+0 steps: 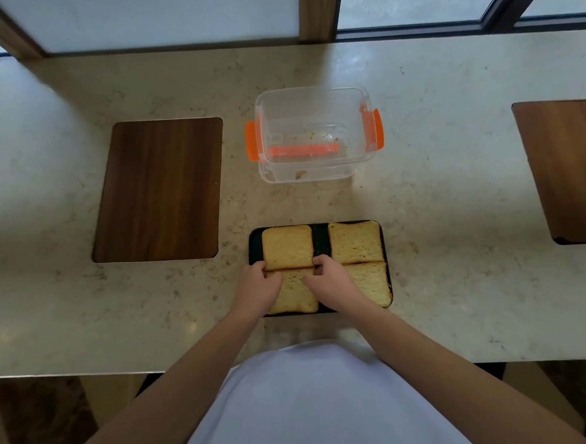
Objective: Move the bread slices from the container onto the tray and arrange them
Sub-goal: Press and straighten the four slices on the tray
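table: beige speckled stone table (437,195), window behind at 12 o'clock
tray: black rectangular tray (320,242) near the table's front edge, at 6 o'clock from the container
bread: four tan square bread slices on the tray, two by two; far-left slice (288,247), far-right slice (355,242), near-left slice (294,295), near-right slice (372,284); left pair touch edge to edge, right pair too; dark gap between the columns
container: clear plastic container with orange side latches (313,134), lid off, at 12 o'clock from the tray, well apart; only crumbs inside
left hand: left hand (259,287) at 9 o'clock of the near-left slice, grip curled, fingertips on the seam between the two left slices; whether pinching or just pressing, cannot tell
right hand: right hand (331,281) at 3 o'clock of the same slice, over the gap, grip curled, fingertips at the far-left slice's near-right corner; pinch cannot tell
boards: dark brown wooden rectangular inset (157,190) at 10 o'clock from the tray; second brown wooden board (569,170) at 2 o'clock, cut by frame edge
person: white shirt (313,409) at bottom, bare forearms
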Demonstrator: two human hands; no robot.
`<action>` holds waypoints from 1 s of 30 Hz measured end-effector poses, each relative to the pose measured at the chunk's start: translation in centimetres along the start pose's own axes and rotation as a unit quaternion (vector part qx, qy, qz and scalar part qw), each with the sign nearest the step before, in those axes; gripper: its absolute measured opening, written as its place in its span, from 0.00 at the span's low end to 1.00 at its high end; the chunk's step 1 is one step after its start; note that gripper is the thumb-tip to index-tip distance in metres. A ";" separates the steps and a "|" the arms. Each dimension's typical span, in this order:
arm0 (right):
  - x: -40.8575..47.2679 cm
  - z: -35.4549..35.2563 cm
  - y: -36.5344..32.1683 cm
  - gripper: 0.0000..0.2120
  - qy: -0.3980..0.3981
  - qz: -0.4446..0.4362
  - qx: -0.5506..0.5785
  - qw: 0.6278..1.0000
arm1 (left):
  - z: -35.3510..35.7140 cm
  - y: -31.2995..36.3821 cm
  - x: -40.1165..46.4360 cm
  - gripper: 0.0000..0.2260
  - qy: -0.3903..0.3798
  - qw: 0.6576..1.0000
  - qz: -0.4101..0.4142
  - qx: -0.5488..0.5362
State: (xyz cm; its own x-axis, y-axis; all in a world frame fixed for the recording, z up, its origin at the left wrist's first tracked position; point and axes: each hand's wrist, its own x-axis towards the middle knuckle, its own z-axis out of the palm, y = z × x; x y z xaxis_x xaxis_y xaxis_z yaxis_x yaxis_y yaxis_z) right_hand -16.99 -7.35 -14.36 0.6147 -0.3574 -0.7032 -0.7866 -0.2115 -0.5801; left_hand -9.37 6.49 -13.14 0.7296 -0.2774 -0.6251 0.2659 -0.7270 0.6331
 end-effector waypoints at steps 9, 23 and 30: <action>-0.1 -1.8 0.4 0.27 0.030 -0.007 0.024 0.999 | 0.6 1.6 0.0 0.17 0.080 0.992 0.070 0.066; 1.2 -9.0 2.8 0.31 0.167 0.069 -0.016 0.983 | 7.8 11.5 1.3 0.22 -0.106 0.989 -0.027 0.098; 1.6 -9.0 2.7 0.32 0.149 0.079 -0.008 0.986 | 8.4 11.3 1.6 0.24 -0.104 0.990 -0.064 0.065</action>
State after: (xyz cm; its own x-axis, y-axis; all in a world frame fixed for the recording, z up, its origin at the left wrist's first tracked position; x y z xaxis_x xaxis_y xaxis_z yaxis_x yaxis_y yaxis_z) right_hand -18.70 -16.65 -13.34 0.4422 -0.6378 -0.6306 -0.8730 -0.1449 -0.4657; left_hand -10.50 -7.48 -10.81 0.5459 -0.2922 -0.7852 0.2534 -0.8358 0.4871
